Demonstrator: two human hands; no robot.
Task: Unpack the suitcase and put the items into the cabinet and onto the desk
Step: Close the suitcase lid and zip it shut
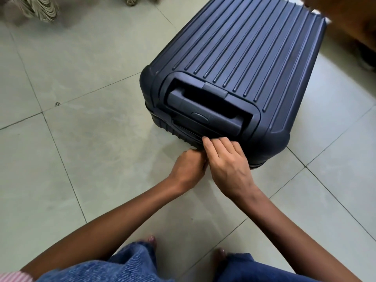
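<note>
Well, from my remote seat I see a navy hard-shell suitcase (244,47) lying flat on the pale tiled floor (81,159), closed, its broad face ribbed with raised lengthwise ridges. At the end nearest me a recessed pull handle (203,115) with an oval button sits pushed down in its pocket, and the corners of the shell are rounded. Both bare arms reach forward and down from the bottom of the view and meet at that near end. The left hand (188,165) is knuckles-up with its wrist bent, its fingers curled and tucked out of sight behind the right hand (227,161), which touches it. The right hand lies back-up, its fingers (211,145) bent at the knuckles, the tips touching the dark seam band that runs round the case just under the handle. The thumb is hidden. I cannot tell whether either set of fingers has actually pinched a zip pull or only presses on the seam. The case runs away from the fingers towards the top right, its far end near a wooden piece of furniture (354,23).
</note>
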